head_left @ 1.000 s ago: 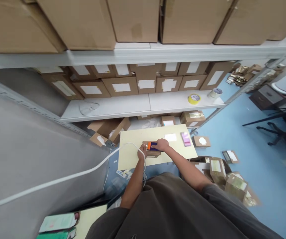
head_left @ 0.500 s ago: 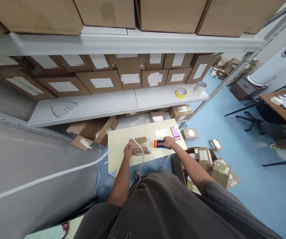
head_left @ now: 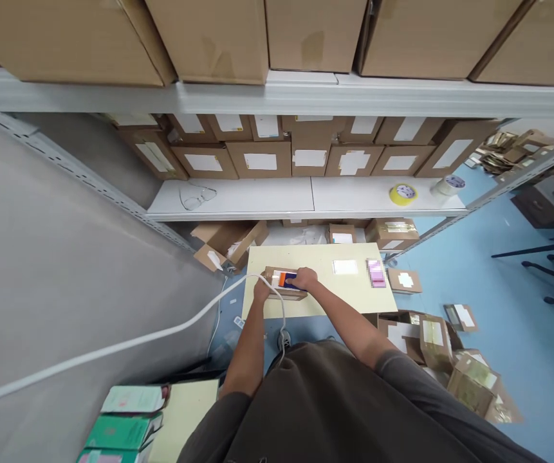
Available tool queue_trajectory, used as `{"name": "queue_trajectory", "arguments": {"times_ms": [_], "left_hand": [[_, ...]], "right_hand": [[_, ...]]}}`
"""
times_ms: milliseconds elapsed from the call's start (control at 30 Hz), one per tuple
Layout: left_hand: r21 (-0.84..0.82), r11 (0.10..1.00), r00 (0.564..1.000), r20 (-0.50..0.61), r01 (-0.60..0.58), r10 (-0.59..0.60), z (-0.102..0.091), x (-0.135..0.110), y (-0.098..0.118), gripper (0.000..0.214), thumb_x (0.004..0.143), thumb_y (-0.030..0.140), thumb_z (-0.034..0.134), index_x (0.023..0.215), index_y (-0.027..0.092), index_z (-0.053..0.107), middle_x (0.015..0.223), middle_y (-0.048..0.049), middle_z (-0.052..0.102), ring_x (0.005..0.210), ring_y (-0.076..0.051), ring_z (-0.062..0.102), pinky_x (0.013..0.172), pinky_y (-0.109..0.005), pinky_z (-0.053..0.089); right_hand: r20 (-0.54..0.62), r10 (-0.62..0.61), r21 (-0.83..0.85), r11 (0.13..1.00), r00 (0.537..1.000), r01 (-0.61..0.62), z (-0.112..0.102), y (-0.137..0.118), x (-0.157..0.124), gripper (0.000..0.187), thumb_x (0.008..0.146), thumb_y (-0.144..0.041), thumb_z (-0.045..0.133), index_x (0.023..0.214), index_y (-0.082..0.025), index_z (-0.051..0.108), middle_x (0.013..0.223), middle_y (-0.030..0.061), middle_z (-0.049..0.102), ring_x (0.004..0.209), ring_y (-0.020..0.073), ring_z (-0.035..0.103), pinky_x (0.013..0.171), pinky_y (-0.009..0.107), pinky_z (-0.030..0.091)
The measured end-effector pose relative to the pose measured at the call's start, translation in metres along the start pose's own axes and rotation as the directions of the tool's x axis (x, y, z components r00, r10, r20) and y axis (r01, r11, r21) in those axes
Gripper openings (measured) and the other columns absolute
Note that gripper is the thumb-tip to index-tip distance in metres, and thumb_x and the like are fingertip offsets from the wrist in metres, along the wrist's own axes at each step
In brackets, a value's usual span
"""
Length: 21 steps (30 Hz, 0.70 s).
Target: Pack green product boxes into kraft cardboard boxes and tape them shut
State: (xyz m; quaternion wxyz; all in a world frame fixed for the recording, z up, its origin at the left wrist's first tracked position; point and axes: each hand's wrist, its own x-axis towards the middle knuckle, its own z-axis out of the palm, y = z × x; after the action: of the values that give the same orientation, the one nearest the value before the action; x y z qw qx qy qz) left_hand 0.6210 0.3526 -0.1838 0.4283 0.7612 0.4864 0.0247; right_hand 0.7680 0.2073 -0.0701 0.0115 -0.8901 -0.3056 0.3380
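Plainly, brown cardboard parcel [head_left: 284,294], glossy tape [head_left: 277,278]

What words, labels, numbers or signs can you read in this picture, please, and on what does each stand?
None can be read: the white labels on the shelved cartons, the yellow tape roll, the pink-and-white packet and the orange-and-blue tool are all too small or blurred.

A small brown cardboard box [head_left: 287,296], wrapped in clear tape, is laid flat on a pale yellow board [head_left: 344,297]. An orange-and-blue plastic hand tool [head_left: 286,280] is pressed onto the box's top, gripped by the right hand [head_left: 305,278], while the box's left end is covered by the left hand [head_left: 261,290].
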Motion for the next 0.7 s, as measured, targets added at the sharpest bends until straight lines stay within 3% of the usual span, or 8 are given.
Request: {"name": "queue_trajectory", "arguments": {"times_ms": [133, 267, 367, 500, 600, 700], "left_hand": [[0.019, 0.999, 0.997, 0.074, 0.029, -0.030, 0.038, -0.024, 0.007, 0.051, 0.112, 0.047, 0.051, 0.149, 0.014, 0.062, 0.130, -0.0166, 0.080, 0.123, -0.033, 0.075, 0.103, -0.038, 0.057], [0.051, 0.999, 0.991, 0.134, -0.018, 0.011, 0.079, -0.045, 0.026, 0.051, 0.114, 0.043, 0.041, 0.157, 0.018, 0.055, 0.139, -0.0177, 0.076, 0.128, -0.031, 0.073, 0.106, -0.039, 0.054], [0.084, 0.995, 0.980, 0.195, -0.057, 0.040, 0.117, -0.063, 0.047, 0.053, 0.113, 0.043, 0.040, 0.158, 0.018, 0.054, 0.140, -0.0193, 0.076, 0.128, -0.032, 0.073, 0.105, -0.039, 0.054], [0.122, 0.989, 0.962, 0.267, -0.084, 0.049, 0.165, -0.086, 0.070, 0.054, 0.113, 0.043, 0.039, 0.158, 0.016, 0.054, 0.135, -0.0218, 0.077, 0.127, -0.034, 0.074, 0.105, -0.040, 0.053], [0.124, 0.989, 0.958, 0.283, -0.083, 0.045, 0.182, -0.091, 0.076, 0.054, 0.114, 0.043, 0.036, 0.158, 0.017, 0.053, 0.137, -0.0220, 0.076, 0.131, -0.034, 0.073, 0.108, -0.041, 0.052], [0.108, 0.990, 0.954, 0.296, -0.086, 0.051, 0.183, -0.086, 0.074, 0.053, 0.114, 0.044, 0.038, 0.156, 0.018, 0.055, 0.140, -0.0211, 0.075, 0.134, -0.034, 0.071, 0.110, -0.041, 0.051]], "right_hand": [[0.001, 0.051, -0.022, 0.998, 0.999, -0.051, 0.008, 0.021, -0.007, 0.073, 0.084, -0.069, 0.083, 0.132, -0.014, 0.079, 0.136, 0.0218, 0.078, 0.129, 0.0350, 0.075, 0.099, 0.035, 0.060], [0.001, 0.107, 0.003, 0.994, 0.994, -0.107, 0.009, 0.072, -0.018, 0.070, 0.091, -0.069, 0.077, 0.134, -0.013, 0.078, 0.135, 0.0213, 0.078, 0.126, 0.0323, 0.076, 0.097, 0.033, 0.060], [0.008, 0.115, 0.011, 0.993, 0.993, -0.115, 0.003, 0.126, -0.035, 0.070, 0.094, -0.073, 0.071, 0.128, -0.013, 0.080, 0.131, 0.0204, 0.080, 0.121, 0.0314, 0.077, 0.093, 0.032, 0.059], [-0.006, 0.197, -0.035, 0.980, 0.980, -0.197, -0.007, 0.218, -0.074, 0.066, 0.094, -0.072, 0.072, 0.120, -0.013, 0.083, 0.128, 0.0218, 0.081, 0.119, 0.0328, 0.078, 0.092, 0.032, 0.058], [-0.024, 0.295, -0.069, 0.953, 0.955, -0.296, -0.012, 0.288, -0.114, 0.067, 0.096, -0.074, 0.070, 0.119, -0.013, 0.083, 0.129, 0.0232, 0.080, 0.119, 0.0358, 0.077, 0.091, 0.036, 0.058], [-0.020, 0.376, -0.049, 0.925, 0.926, -0.377, -0.014, 0.332, -0.145, 0.057, 0.097, -0.069, 0.072, 0.116, -0.017, 0.084, 0.125, 0.0213, 0.082, 0.116, 0.0365, 0.077, 0.090, 0.038, 0.057]]}}
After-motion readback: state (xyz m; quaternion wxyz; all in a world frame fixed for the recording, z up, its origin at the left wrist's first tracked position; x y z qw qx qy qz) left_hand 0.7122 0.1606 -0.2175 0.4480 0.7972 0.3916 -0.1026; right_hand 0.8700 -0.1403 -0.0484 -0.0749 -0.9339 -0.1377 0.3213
